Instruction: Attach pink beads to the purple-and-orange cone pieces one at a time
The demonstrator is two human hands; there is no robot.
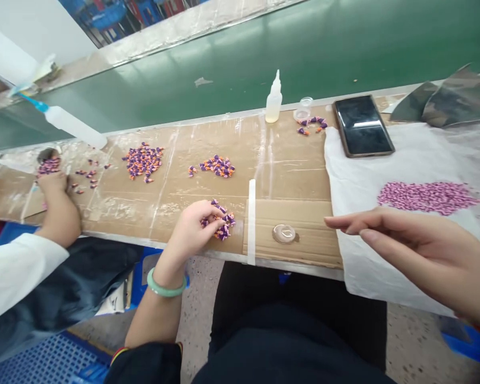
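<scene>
My left hand (196,226), with a pale green bangle at its wrist, is at a small pile of purple-and-orange pieces (226,220). Its thumb and fingers close around the pile's near-left side, and a small piece appears to be between them. My right hand (416,240) hovers over the edge of the white cloth (360,266), fingers stretched out and thumb apart. I see nothing held in it. Left of its fingertips, a small clear round dish (284,233) lies on a cardboard sheet (312,213) beside a strip of white tape (252,213).
More purple-and-orange piles (144,161) lie farther left. A dropper bottle (274,101), a clear cup (303,109) and a phone (363,126) are at the back. Many small pink pieces (428,197) cover part of the cloth. A co-worker's hand (52,181) works at the far left.
</scene>
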